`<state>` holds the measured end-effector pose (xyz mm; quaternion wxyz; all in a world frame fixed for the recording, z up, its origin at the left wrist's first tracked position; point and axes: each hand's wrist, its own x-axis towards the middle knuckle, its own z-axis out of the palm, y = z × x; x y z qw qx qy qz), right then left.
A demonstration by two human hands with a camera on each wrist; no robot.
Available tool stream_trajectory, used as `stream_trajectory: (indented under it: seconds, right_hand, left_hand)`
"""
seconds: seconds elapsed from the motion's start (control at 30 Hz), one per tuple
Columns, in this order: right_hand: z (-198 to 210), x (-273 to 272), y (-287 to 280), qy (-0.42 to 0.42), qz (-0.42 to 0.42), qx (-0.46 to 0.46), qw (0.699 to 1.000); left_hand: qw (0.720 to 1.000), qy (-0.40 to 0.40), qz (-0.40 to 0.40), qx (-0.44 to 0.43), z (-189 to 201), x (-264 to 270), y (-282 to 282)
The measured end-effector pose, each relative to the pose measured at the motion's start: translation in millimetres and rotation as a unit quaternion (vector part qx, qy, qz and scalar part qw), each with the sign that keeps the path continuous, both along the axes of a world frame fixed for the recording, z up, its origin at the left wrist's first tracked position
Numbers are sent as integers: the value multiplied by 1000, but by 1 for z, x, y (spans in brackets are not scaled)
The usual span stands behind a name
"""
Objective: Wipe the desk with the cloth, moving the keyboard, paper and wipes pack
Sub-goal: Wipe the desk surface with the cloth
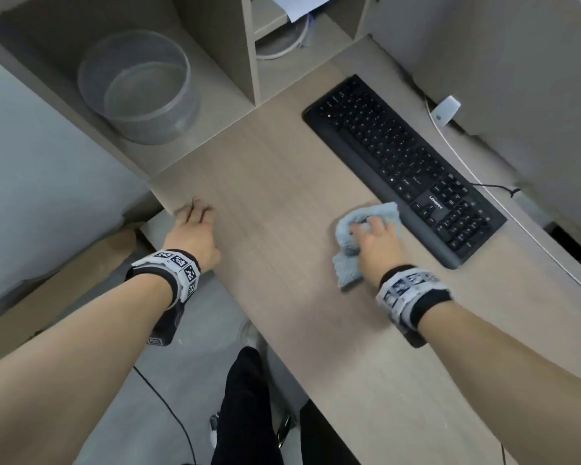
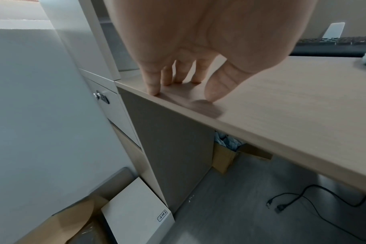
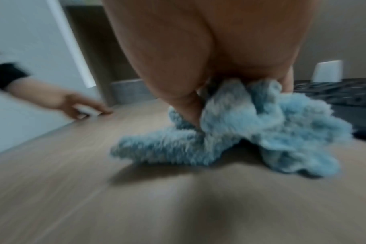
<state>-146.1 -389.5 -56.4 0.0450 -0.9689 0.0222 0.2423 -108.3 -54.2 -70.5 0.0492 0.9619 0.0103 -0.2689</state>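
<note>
Right hand [image 1: 376, 241] bunched around the light blue fleecy cloth [image 1: 366, 243], fingers curled into its folds, cloth pressed down on the wood-grain surface [image 1: 282, 203]. Right wrist view blurred, which suggests a wiping stroke under way; cloth [image 3: 240, 132] spreads flat at its lower edge against the surface.

Left hand [image 1: 195, 229] holds nothing; fingers relaxed, tips resting on the near left corner of the surface, close to its edge. Left wrist view confirms fingertips [image 2: 153, 89] and thumb touching the top.

Black keyboard [image 1: 403, 169] lies just beyond the right hand, up and to its right, long axis running diagonally from the far middle of the surface toward the near right. Its near end sits just beside the cloth, apparently not touching. The right hand is much the nearer one; the left is well apart from it.

Paper and wipes pack not seen on the surface. A clear round container [image 1: 138, 88] stands in the shelf bay at far left.

Judgement: the open middle of the surface is being wiped; the strip under the keyboard looks not yet reached, so the keyboard would need shifting along or off its diagonal next
</note>
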Motion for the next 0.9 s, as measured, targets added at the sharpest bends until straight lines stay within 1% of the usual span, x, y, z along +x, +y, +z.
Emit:
stream_trajectory:
  seconds: [0.07, 0.13, 0.2, 0.23, 0.27, 0.3, 0.33, 0.37, 0.43, 0.5, 0.53, 0.57, 0.63, 0.7, 0.73, 0.77, 0.83, 0.9]
  right_hand:
    - [-9, -23, 37, 6, 64, 20, 998]
    - [-13, -48, 82, 32, 138, 69, 988]
    - [-9, -64, 113, 57, 194, 160, 966]
    - [-3, -65, 120, 63, 202, 216, 953]
    - [3, -61, 119, 56, 191, 256, 946]
    - [9, -53, 113, 32, 169, 267, 948]
    - [12, -42, 103, -1, 137, 256, 957]
    - [15, -31, 89, -29, 95, 231, 968]
    - [16, -10, 55, -59, -7, 153, 986]
    - [10, 0, 38, -47, -84, 76, 992]
    - [7, 0, 42, -25, -94, 55, 994]
    - [3, -3, 56, -1, -77, 46, 996]
    - [-10, -17, 99, 39, 12, 76, 996]
    - [-11, -40, 151, 87, 129, 134, 979]
    - [-5, -49, 169, 102, 170, 158, 967]
    - [2, -53, 180, 103, 186, 187, 959]
    - [13, -37, 180, 49, 144, 228, 962]
    - [15, -1, 156, -22, 59, 211, 975]
  left_hand:
    - [1000, 4, 4, 0, 2, 2, 1]
    - [1000, 8, -5, 0, 4, 5, 4]
    - [1000, 18, -16, 3, 7, 7, 7]
    - [1000, 22, -21, 2, 8, 7, 9]
    - [999, 23, -24, 1, 8, 7, 11]
    - [999, 23, -27, 1, 8, 7, 12]
    - [999, 22, -30, 1, 9, 7, 14]
    - [999, 22, -35, 0, 9, 8, 16]
    - [998, 27, -49, -2, 10, 11, 21]
    - [997, 36, -63, -3, 10, 12, 25]
    - [997, 39, -67, -5, 11, 11, 27]
    - [997, 41, -70, -8, 11, 11, 29]
    - [996, 45, -70, -16, 13, 11, 30]
    - [996, 52, -67, -38, 17, 16, 33]
    - [995, 57, -64, -56, 20, 19, 35]
    - [994, 57, -57, -78, 24, 21, 38]
    - [993, 32, -34, -112, 27, 23, 48]
    - [993, 0, -25, -112, 27, 16, 58]
